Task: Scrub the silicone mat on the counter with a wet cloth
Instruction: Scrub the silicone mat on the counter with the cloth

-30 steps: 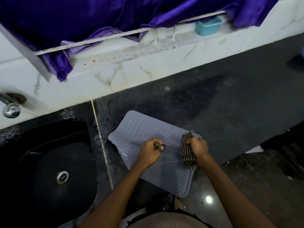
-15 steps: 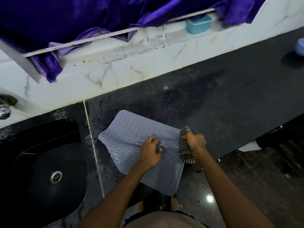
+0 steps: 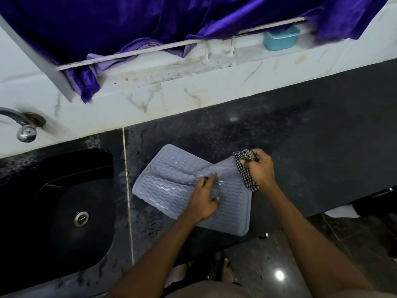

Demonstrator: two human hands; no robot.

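A pale blue-grey silicone mat (image 3: 171,186) with wavy ridges lies on the dark counter (image 3: 311,147), near its front edge; its near corner overhangs the edge. My left hand (image 3: 203,196) rests on the middle of the mat with fingers spread, pressing it down. A black-and-white checked cloth (image 3: 245,168) is bunched in my right hand (image 3: 258,167) at the mat's far right corner, touching the mat's edge. The mat's surface looks wet and shiny near my left fingers.
A black sink (image 3: 64,203) with a metal drain is set into the counter at the left, with a tap (image 3: 23,127) on the white tiled wall above it. Purple fabric (image 3: 150,22) hangs over a ledge holding a small teal tub (image 3: 281,40).
My right hand has carried the cloth from the mat's right edge up toward its far right corner. My left hand has opened flatter on the mat. The camera view shifted.
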